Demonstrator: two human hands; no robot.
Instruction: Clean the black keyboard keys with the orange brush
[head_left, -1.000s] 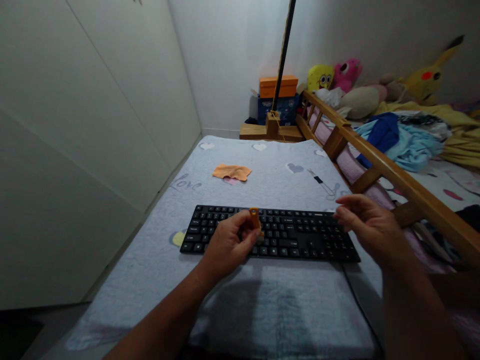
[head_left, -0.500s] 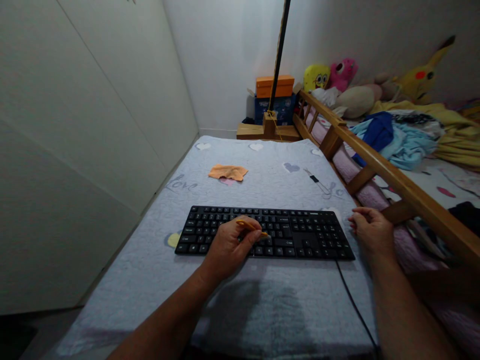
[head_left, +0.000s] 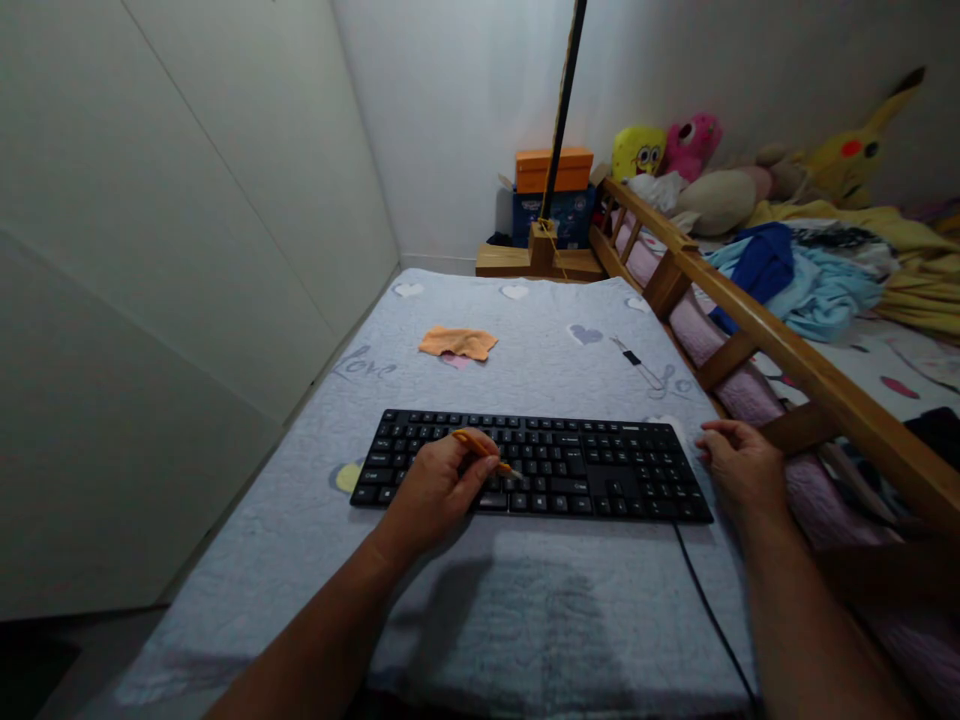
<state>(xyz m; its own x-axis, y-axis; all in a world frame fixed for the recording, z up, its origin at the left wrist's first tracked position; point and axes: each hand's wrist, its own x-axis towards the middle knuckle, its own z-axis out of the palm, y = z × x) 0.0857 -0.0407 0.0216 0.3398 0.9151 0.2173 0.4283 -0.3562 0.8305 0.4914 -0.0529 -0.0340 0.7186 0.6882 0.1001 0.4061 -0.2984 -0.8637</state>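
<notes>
A black keyboard (head_left: 585,465) lies across the grey quilted surface (head_left: 480,610) in front of me. My left hand (head_left: 431,490) is closed around a small orange tool (head_left: 480,447), whose tip rests on the keys left of the keyboard's middle. My right hand (head_left: 739,470) rests at the keyboard's right end, fingers curled loosely against its edge, holding nothing that I can make out. The keyboard's black cable (head_left: 712,610) runs off toward me from the right side.
An orange cloth (head_left: 457,342) lies farther back on the quilt, and a thin black-and-metal tool (head_left: 634,357) near the right edge. A wooden rail (head_left: 750,310) borders the right side, with a bed of clothes and plush toys (head_left: 675,150) behind. A white wall runs along the left.
My left hand came down from holding the orange tool upright to laying its tip on the keys, then slid slightly left. My right hand dropped from the air to the keyboard's right end.
</notes>
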